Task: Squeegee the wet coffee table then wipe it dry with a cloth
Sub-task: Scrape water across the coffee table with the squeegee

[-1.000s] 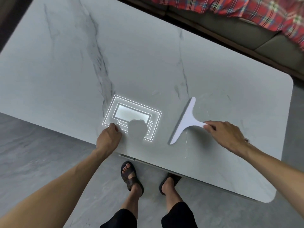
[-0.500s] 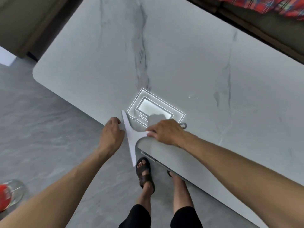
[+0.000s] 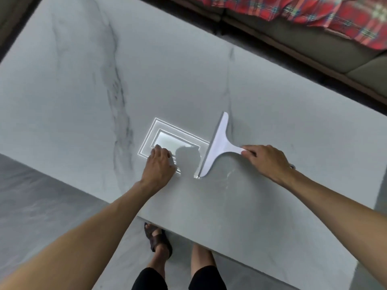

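Presently recorded, grip first: right hand (image 3: 270,162), fingers curled round the narrow handle end of a white flat T-shaped plastic squeegee (image 3: 217,144), held firmly; a small ring shows just behind the wrist, and what it belongs to cannot be told. The squeegee's long blade edge lies against the top of the pale grey marble-patterned coffee table (image 3: 167,70), running diagonally, its far tip pointing away from the person and its near tip toward the table's near edge.

Left hand (image 3: 160,166): holds nothing, fingers loosely bent, resting palm-down on the coffee table just to the left of the squeegee blade, apart from it.

Between left hand and squeegee, on the tabletop: a bright reflection of a rectangular ceiling light (image 3: 173,141), nested white outlines, partly blotted by a dark rounded shadow. The left fingertips overlap its near-left corner.

Right of the squeegee's near tip: thin pale streaks of wet (image 3: 229,174) on the surface.

Left of the squeegee, farther across the table: a dark grey vein (image 3: 119,114) running the slab's depth.

Beyond the table's far edge: a grey-brown sofa (image 3: 293,36) with a red plaid blanket (image 3: 314,11) draped over it.

Below the table's near edge: grey stone-look floor (image 3: 37,201); one foot in a brown sandal (image 3: 157,239), the other foot hidden under the table edge.
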